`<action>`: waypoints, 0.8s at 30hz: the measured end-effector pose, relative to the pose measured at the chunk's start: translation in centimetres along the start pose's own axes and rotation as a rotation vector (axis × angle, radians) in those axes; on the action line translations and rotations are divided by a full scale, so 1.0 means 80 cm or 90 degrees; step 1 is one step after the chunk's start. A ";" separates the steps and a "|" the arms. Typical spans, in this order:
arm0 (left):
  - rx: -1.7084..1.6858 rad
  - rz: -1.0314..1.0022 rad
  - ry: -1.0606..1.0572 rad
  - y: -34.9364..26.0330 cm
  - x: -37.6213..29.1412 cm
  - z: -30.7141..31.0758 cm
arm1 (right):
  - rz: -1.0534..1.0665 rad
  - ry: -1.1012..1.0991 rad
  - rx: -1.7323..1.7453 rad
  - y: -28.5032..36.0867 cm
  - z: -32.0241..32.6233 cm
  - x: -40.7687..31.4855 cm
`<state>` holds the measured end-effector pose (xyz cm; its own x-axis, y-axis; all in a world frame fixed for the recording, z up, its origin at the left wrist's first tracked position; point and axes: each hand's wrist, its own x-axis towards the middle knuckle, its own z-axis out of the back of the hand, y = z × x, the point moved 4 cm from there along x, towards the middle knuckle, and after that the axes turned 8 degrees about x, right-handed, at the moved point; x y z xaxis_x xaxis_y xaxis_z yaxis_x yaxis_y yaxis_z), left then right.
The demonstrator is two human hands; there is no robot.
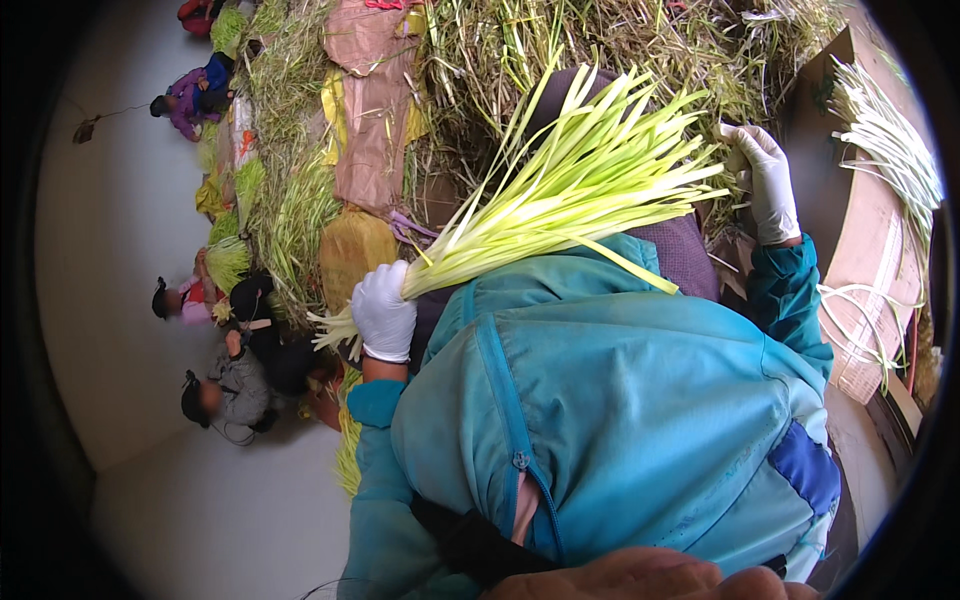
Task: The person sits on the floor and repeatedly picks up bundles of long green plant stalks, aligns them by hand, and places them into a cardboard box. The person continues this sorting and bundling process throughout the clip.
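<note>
My left hand [385, 311], in a white glove, is closed around the pale lower stems of a bunch of long yellow-green leafy stalks [577, 187]. The leaves fan out up and to the right across my lap, and the white stem ends poke out on the other side of the fist. My right hand [761, 180], also gloved in white, is raised just beyond the leaf tips at the right. Its fingers are bent, with thumb and fingertips close together; whether anything thin is between them I cannot tell.
Heaps of loose stalks and dry leaves [480, 67] lie ahead, with a flattened brown sack [371, 142] among them. At right, a cardboard box [874, 247] bears a bundle of pale stalks [889, 135]. Several people sit along the left, one in a grey jacket [244, 386].
</note>
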<state>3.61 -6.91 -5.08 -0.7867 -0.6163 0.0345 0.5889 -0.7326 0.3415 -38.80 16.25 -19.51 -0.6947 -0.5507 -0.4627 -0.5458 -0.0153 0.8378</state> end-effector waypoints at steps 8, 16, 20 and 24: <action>-0.015 0.008 0.005 -0.002 0.000 -0.002 | 0.305 -0.003 -0.517 0.047 0.009 -0.012; -0.017 0.006 0.002 -0.002 0.002 0.002 | 0.284 0.188 -0.417 0.028 -0.041 0.001; -0.012 0.007 0.004 0.000 0.000 0.002 | 0.192 0.250 -0.468 0.027 -0.049 0.001; -0.005 0.009 0.000 -0.001 -0.002 -0.002 | 0.016 0.280 -0.423 0.023 -0.042 -0.007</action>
<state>3.69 -6.78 -5.25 -0.7787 -0.6261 0.0396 0.6010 -0.7263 0.3336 -37.83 13.68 -16.74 -0.3789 -0.8344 -0.4002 -0.0420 -0.4165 0.9082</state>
